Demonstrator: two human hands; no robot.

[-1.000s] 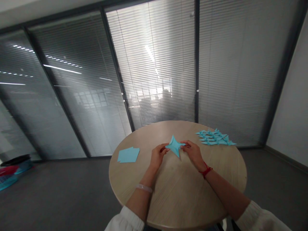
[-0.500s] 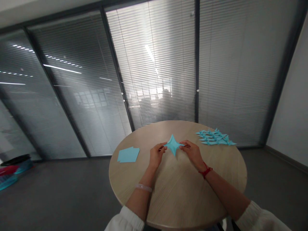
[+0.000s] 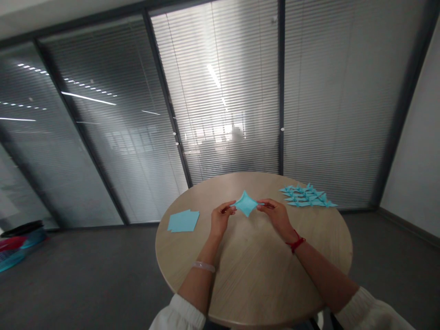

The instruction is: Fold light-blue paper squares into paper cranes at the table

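Round light-wood table (image 3: 254,286) seen from above, centre to lower centre of frame. Both forearms enter from the bottom edge, in white cuffed sleeves (image 3: 178,314).

Folded blue paper piece (image 3: 245,204): four-pointed, concave-edged form, located at upper middle of the table, between the hands. Its side points are held, and the upper and lower points are free. It appears to be held just above the tabletop, although contact with the surface is hard to judge from this angle.

Left hand (image 3: 221,219): grasping the left point between thumb and fingers, pinch closed. Pale bangle (image 3: 203,266) on the wrist.

Right hand (image 3: 277,216): grasping the right point in the same way, pinch closed, with the thumb and fingers drawn together on the paper. Red cord bracelet (image 3: 295,244) on the wrist.

Left part of the table: overlapping square blue paper sheets (image 3: 183,221), lying flat, well apart from the left hand.

Upper right of the table: a cluster of folded blue paper figures (image 3: 307,196), possibly origami cranes; individual shapes are too small to confirm. Nearer the right hand than the left.

Far lower left, on the grey floor (image 3: 89,275): a blue and red object (image 3: 20,240), not identifiable at this resolution.

Background: glass partition with slatted blinds (image 3: 220,91).
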